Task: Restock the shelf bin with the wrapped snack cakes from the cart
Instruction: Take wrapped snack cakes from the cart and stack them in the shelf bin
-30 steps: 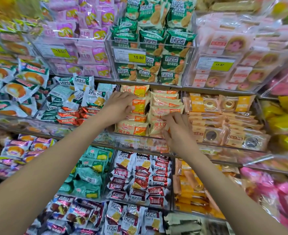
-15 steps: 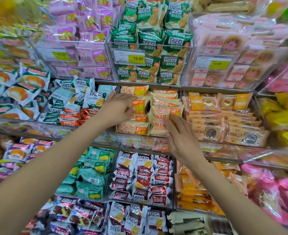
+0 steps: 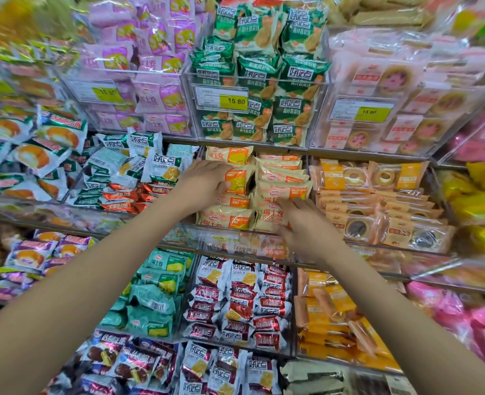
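The cream-and-orange wrapped snack cakes [image 3: 281,178] are stacked in a clear shelf bin [image 3: 235,245] on the middle shelf, straight ahead. My left hand [image 3: 204,183] lies palm-down on the left stack, fingers spread over an orange-fronted packet without gripping it. My right hand [image 3: 306,226] is at the bin's front right. Its thumb and fingers pinch the right edge of one upright snack cake packet [image 3: 268,216] standing against the front wall. The cart is out of view.
Neighbouring clear bins hold other snacks: green-and-white packets [image 3: 150,166] to the left, ring cakes [image 3: 378,195] to the right, green packets [image 3: 261,81] above with a yellow price tag [image 3: 234,101], red-and-white packets [image 3: 241,303] below.
My right hand has drawn back and down toward the bin's front, standing a packet upright. My left hand has stayed on the left stack. The view has shifted slightly.
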